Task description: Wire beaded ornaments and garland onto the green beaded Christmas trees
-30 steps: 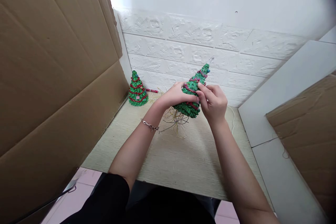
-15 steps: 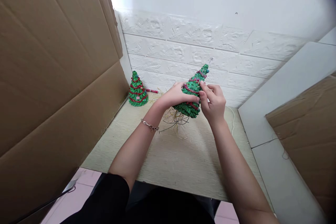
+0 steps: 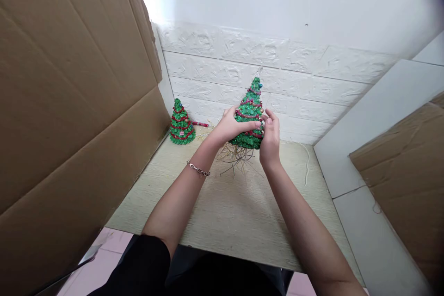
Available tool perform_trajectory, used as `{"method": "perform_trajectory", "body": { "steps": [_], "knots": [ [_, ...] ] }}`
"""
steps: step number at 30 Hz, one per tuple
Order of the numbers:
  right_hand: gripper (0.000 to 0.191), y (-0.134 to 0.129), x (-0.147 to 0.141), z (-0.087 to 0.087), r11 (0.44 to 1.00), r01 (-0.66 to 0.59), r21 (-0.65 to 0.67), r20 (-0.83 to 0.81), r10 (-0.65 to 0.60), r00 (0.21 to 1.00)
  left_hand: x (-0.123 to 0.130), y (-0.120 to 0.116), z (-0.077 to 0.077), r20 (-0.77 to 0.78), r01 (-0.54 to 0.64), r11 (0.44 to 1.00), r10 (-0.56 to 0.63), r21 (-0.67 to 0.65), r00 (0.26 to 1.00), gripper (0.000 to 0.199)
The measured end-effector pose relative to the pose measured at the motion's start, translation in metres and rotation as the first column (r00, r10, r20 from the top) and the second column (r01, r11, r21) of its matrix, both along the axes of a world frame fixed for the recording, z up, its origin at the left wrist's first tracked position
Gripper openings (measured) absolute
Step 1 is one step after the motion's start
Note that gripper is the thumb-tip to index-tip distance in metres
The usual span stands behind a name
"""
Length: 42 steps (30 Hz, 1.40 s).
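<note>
A small green Christmas tree (image 3: 250, 112) with glitter, red garlands and little baubles is held up over the table, nearly upright. My left hand (image 3: 234, 126) is wrapped round its left side, thumb across the front. Against the lower right side my right hand (image 3: 271, 136) is cupped, its fingers bent towards the tree and partly hidden behind it. From the tip sticks up a clear loop (image 3: 260, 70). Below the base lies a tangle of gold and dark wires (image 3: 237, 159); whether they join the tree I cannot tell.
A second green tree (image 3: 182, 125) stands at the back left of the table (image 3: 225, 212). Beside it lies a red pen-like stick (image 3: 200, 124). A white cord (image 3: 307, 164) runs at the right. Cardboard (image 3: 83, 78) walls the left side, white brick-patterned wall (image 3: 194, 62) the back.
The tree has tipped from leaning right to nearly upright. My right hand has gone from a pinch at its front right to lying along its lower right side.
</note>
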State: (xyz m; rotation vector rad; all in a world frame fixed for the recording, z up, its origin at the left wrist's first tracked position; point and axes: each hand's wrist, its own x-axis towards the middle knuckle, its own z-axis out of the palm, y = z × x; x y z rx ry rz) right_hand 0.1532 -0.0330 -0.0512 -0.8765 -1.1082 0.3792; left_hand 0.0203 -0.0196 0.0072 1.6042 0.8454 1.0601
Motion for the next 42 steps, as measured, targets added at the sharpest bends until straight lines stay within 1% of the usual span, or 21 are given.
{"method": "perform_trajectory", "body": {
  "steps": [2,5,7,8,11,14,17,20,23,25,27,30,33,35,37,40,42],
  "knots": [
    [0.051,0.001,-0.001,-0.002,1.000,-0.018,-0.022,-0.089,0.016,0.996,0.001,-0.001,0.000,0.017,0.045,0.999,-0.045,0.011,0.999,0.072],
    [0.052,0.003,0.001,-0.001,0.999,-0.036,-0.015,-0.172,0.033,0.984,0.004,-0.001,0.003,0.110,0.113,0.993,-0.114,0.012,0.987,0.057],
    [0.053,0.003,0.004,0.001,0.998,-0.062,-0.001,-0.222,0.061,0.973,0.005,-0.002,0.004,0.160,0.125,0.992,-0.121,-0.013,0.980,0.051],
    [0.053,0.003,0.006,0.002,0.997,-0.083,0.006,-0.248,0.082,0.965,0.006,-0.002,0.005,0.158,0.120,0.992,-0.113,-0.033,0.981,0.049],
    [0.056,0.003,0.008,0.006,0.989,-0.146,0.005,-0.308,0.141,0.941,0.004,-0.002,0.005,0.096,0.103,0.990,-0.094,-0.094,0.991,0.043],
    [0.057,0.002,0.008,0.008,0.985,-0.175,-0.006,-0.376,0.160,0.913,0.002,-0.001,0.003,0.051,0.128,0.983,-0.122,-0.129,0.991,0.045],
    [0.058,0.002,0.007,0.008,0.975,-0.222,-0.010,-0.460,0.193,0.867,-0.001,0.002,0.001,0.017,0.129,0.987,-0.128,-0.096,0.992,0.049],
    [0.059,0.003,0.009,0.006,0.960,-0.278,-0.038,-0.526,0.217,0.822,-0.005,0.006,-0.001,-0.027,0.104,0.993,-0.106,-0.058,0.994,0.054],
    [0.059,0.007,0.016,0.005,0.936,-0.347,-0.051,-0.610,0.246,0.753,-0.009,0.011,-0.001,-0.091,0.053,0.992,-0.063,-0.113,0.994,0.059],
    [0.057,0.009,0.022,0.004,0.922,-0.384,-0.042,-0.662,0.262,0.702,-0.011,0.012,-0.001,-0.112,0.027,0.990,-0.043,-0.138,0.993,0.055],
    [0.057,0.012,0.028,0.003,0.911,-0.409,-0.053,-0.701,0.258,0.664,-0.012,0.011,0.000,-0.124,0.020,0.992,-0.036,-0.121,0.992,0.049],
    [0.056,0.015,0.035,0.000,0.895,-0.435,-0.098,-0.756,0.217,0.617,-0.013,0.007,0.003,-0.144,0.071,0.995,-0.079,-0.065,0.986,0.044],
    [0.053,0.016,0.037,-0.004,0.882,-0.463,-0.086,-0.789,0.223,0.572,-0.012,0.003,0.007,-0.136,0.092,0.993,-0.103,-0.078,0.985,0.040],
    [0.052,0.017,0.038,-0.006,0.856,-0.512,-0.071,-0.792,0.264,0.551,-0.012,0.002,0.009,-0.128,0.052,0.992,-0.067,-0.117,0.990,0.039],
    [0.051,0.017,0.038,-0.009,0.806,-0.586,-0.087,-0.790,0.303,0.533,-0.012,0.002,0.010,-0.138,0.024,0.990,-0.043,-0.138,0.989,0.039],
    [0.050,0.017,0.036,-0.011,0.724,-0.678,-0.126,-0.776,0.354,0.522,-0.014,0.003,0.009,-0.181,0.056,0.991,-0.078,-0.126,0.980,0.040],
    [0.048,0.016,0.033,-0.011,0.699,-0.698,-0.157,-0.774,0.352,0.526,-0.015,0.004,0.007,-0.225,0.074,0.992,-0.095,-0.100,0.970,0.042]
  ]
}}
